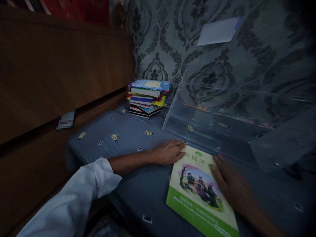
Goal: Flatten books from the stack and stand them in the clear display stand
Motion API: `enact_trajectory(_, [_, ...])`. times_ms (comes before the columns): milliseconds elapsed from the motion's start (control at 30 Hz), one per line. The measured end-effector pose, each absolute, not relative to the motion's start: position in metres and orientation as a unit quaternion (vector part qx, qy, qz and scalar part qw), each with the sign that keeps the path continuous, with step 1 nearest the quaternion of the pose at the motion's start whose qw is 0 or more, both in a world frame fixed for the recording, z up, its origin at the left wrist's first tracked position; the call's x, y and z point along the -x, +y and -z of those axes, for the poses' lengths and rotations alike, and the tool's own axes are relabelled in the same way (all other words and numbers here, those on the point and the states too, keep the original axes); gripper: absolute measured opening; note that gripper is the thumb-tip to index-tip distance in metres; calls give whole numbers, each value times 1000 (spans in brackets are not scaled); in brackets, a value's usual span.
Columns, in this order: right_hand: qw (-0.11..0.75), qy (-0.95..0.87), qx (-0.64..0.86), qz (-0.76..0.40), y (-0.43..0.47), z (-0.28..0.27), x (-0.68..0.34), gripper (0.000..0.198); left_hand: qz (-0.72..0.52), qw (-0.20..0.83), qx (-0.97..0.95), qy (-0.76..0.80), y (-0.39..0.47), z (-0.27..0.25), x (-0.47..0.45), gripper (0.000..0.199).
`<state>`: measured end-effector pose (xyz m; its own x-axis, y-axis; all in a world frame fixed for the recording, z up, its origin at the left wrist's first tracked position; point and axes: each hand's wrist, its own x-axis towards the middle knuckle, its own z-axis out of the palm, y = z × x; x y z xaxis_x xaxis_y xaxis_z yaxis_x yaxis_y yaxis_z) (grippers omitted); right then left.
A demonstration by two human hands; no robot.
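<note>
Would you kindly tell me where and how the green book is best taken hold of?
I would grip the green book by its two long edges, one hand coming from each side: it is rectangular, lies face up, and the left hand is at its upper left corner, the right hand at its right edge.

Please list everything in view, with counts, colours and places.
wall: 1, grey patterned, back
paper: 1, white, on wall
cabinet: 1, brown, left
red things: count unclear, red, on cabinet
pixelated item: 1, pale, at cabinet's gap
cloth: 1, dark blue with yellow pineapples, centre to right
book stack: 1, mixed colours, cloth's far end
clear stand: 1, colourless, on cloth near wall
book: 1, cream and green, on cloth, lower right
sleeve: 1, pale, lower left
left hand: 1, bare, at book's top-left corner
right hand: 1, bare, at book's right edge
</note>
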<state>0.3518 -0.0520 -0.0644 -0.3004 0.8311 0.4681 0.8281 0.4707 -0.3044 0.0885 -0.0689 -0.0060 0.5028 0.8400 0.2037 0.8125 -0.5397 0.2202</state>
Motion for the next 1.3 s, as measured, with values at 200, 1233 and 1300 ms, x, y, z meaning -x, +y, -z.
enact_trajectory(200, [283,-812,503,-85,-82,46,-352,60,-171,84,-860,473,-70,11,-87,45])
enact_trajectory(1233, [254,-804,520,-136,-127,19,-338,51,-65,63,-931,353,-55,-8,-143,58])
enact_trajectory(1300, [255,-806,518,-131,-127,21,-338,51,-65,61,-934,345,-53,-8,-148,58])
